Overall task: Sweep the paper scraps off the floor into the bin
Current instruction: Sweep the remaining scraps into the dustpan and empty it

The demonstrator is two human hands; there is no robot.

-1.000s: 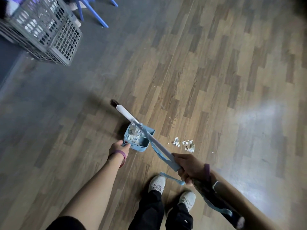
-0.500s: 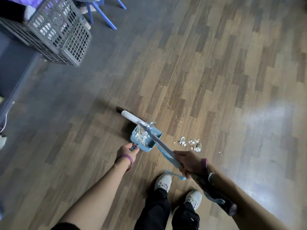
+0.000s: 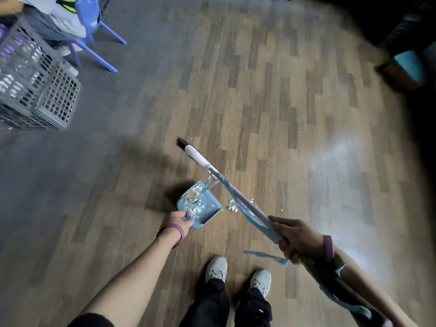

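A blue dustpan (image 3: 207, 208) sits low over the wooden floor with paper scraps (image 3: 194, 199) piled in its back. My left hand (image 3: 175, 221) grips its handle. My right hand (image 3: 295, 237) holds the broom stick (image 3: 236, 192), which slants up and left across the pan's right side; loose blue strips hang from it. The stick's white section (image 3: 197, 155) and dark tip point away from me. A small heap of scraps (image 3: 232, 206) lies on the floor just right of the pan, partly hidden behind the stick.
A grey lattice crate (image 3: 40, 90) stands at the far left, with blue chair legs (image 3: 94, 55) behind it. A dark piece of furniture with a teal block (image 3: 408, 64) is at the upper right. My two white shoes (image 3: 217, 267) are below the pan.
The view has swung right, so the crate has slid toward the left edge. The dustpan's open side has turned toward the scraps beside it, and my hands have spread apart.
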